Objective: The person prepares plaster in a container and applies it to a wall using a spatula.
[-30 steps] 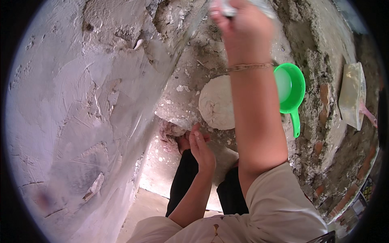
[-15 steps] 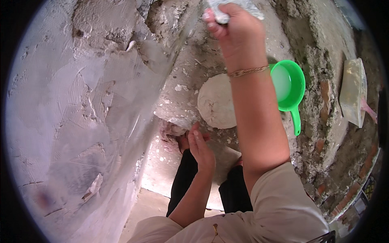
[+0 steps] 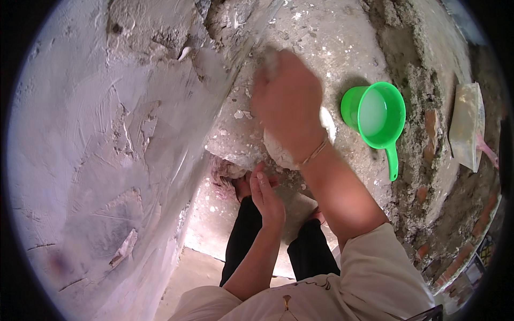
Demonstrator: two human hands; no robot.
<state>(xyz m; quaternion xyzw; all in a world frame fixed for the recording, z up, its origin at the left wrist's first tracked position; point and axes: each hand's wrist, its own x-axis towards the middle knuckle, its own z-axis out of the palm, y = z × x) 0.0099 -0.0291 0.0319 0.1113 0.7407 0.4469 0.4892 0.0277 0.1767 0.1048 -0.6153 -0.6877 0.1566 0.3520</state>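
My right hand [image 3: 289,99] is closed and smeared by motion above a round whitish lump of plaster-like material [image 3: 277,151], beside the wall. In it is a pale flat piece, clearer in the earlier picture and now mostly hidden behind the fingers. My left hand [image 3: 266,198] hangs low between my knees, fingers stretched out and holding nothing that shows. To the right of the lump stands a green dipper [image 3: 392,140] with milky liquid inside, its handle pointing toward me.
A rough, plaster-smeared wall [image 3: 85,160] rises along the left. Crumbs and white spatters cover the concrete surface [image 3: 332,43]. Broken brick and mortar edging [image 3: 428,139] runs down the right, with a pale rectangular object [image 3: 465,127] with a pink part lying beyond it.
My right hand has come down and nearer from the far edge, now covering much of the lump. The green dipper shows fully since my forearm moved off it. My left hand stays put.
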